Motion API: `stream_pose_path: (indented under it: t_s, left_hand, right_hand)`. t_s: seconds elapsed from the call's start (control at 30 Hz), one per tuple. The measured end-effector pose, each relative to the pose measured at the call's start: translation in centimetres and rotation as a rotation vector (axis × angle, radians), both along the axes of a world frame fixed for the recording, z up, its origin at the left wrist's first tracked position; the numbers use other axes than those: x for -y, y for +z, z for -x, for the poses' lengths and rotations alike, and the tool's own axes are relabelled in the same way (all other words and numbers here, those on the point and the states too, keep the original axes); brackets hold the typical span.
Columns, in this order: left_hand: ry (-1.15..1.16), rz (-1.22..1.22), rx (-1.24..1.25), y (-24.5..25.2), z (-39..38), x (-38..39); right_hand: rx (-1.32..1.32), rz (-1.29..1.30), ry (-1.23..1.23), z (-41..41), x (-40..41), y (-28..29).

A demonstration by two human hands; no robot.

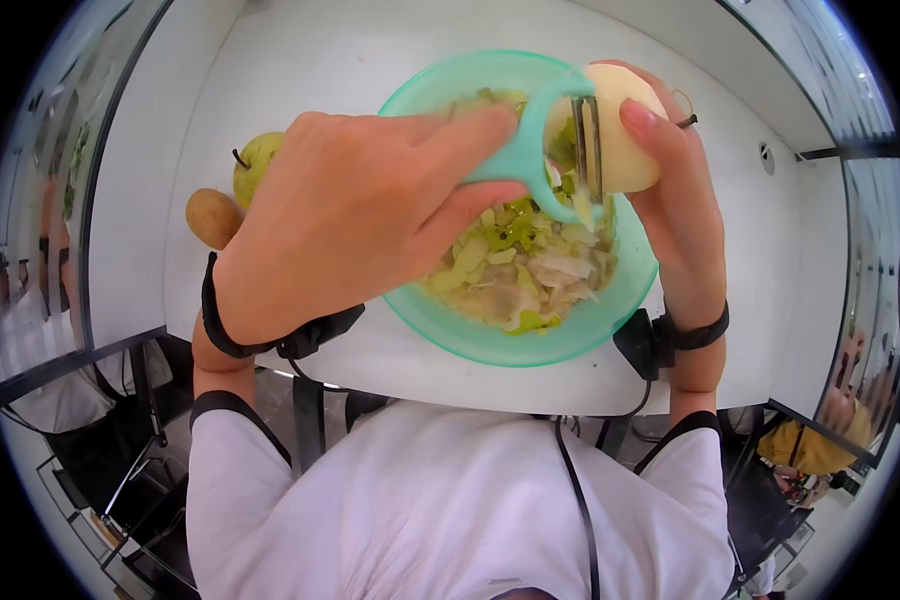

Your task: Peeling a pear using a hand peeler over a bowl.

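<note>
My left hand (360,202) grips the handle of a turquoise Y-shaped peeler (536,142). The peeler's metal blade (588,146) is right beside the pale, peeled flesh of a pear (619,112); whether it touches, I cannot tell. My right hand (667,157) holds that pear from the right side, its dark stem pointing right. A strip of peel hangs at the lower end of the blade. Below both hands stands a translucent green bowl (510,356). Inside it lies a heap of green and whitish peelings (525,262).
An unpeeled green pear (255,161) and a brown, potato-like item (214,217) lie at the left, partly behind my left hand. The white table (285,75) has partitions on both sides. Black wrist devices (319,330) with cables sit on both wrists.
</note>
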State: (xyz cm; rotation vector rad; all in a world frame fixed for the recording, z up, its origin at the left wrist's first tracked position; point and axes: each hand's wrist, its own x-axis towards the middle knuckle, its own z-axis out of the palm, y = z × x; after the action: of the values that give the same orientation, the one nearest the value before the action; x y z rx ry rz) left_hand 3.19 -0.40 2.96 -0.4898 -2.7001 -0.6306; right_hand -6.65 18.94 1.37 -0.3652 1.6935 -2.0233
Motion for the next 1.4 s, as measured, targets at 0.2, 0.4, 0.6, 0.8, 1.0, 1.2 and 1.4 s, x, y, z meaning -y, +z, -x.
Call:
stream_pose_path:
  t_s: [0.2, 0.4, 0.6, 0.8, 1.0, 1.2, 1.4]
  left_hand:
    - [0.009, 0.024, 0.015, 0.1, 0.1, 0.4]
    - [0.032, -0.004, 0.07, 0.0, 0.0, 0.5]
    - [0.065, 0.003, 0.107, 0.1, -0.2, 0.5]
    - [0.077, 0.001, 0.135, 0.4, -0.5, 0.6]
    - [0.065, -0.111, 0.242, 0.4, -0.6, 0.8]
    - [0.001, -0.121, 0.38, -0.8, -0.4, 1.4]
    - [0.084, -0.222, 0.312, 0.8, -0.4, 1.1]
  right_hand:
    - [-0.054, -0.033, -0.032, -0.1, 0.0, 0.2]
    - [-0.15, -0.07, -0.041, -0.1, 0.1, -0.1]
    - [-0.187, -0.037, -0.04, -0.2, 0.3, -0.5]
    - [-0.247, -0.048, -0.028, -0.3, 0.3, -0.7]
    - [-0.304, -0.089, -0.011, -0.5, 0.4, -0.7]
    - [-0.461, -0.017, -0.045, -0.7, 0.4, -0.2]
    - [-0.349, -0.022, -0.118, -0.2, 0.0, -0.2]
